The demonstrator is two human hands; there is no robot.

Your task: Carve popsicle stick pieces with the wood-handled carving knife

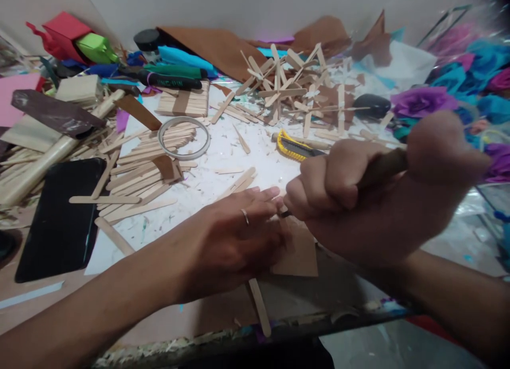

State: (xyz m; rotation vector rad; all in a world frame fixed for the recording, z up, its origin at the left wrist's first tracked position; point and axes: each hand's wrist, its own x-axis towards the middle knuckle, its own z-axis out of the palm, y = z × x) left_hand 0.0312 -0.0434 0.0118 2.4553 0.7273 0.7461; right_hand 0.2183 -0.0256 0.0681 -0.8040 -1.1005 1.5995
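Note:
My right hand [358, 193] is closed in a fist around a dark brown handle [384, 169] of a tool. A narrow dark tip [285, 214] shows below the fist, beside my left fingertips; the tool's kind is not clear. My left hand [235, 236], with a ring on one finger, lies low over a small brown board [300, 252]. Its fingers are bent together near the tool's tip, and what they press or hold is hidden. A wooden craft stick [261, 308] pokes out from beneath this hand toward the table edge.
Craft sticks [135, 183] lie heaped at left under a tape roll [184, 156], near a black phone [59, 220]. A yellow box cutter [292, 145] lies beyond my right hand. Behind stands a tangle of glued sticks [287, 87]; paper flowers [424, 100] fill the right.

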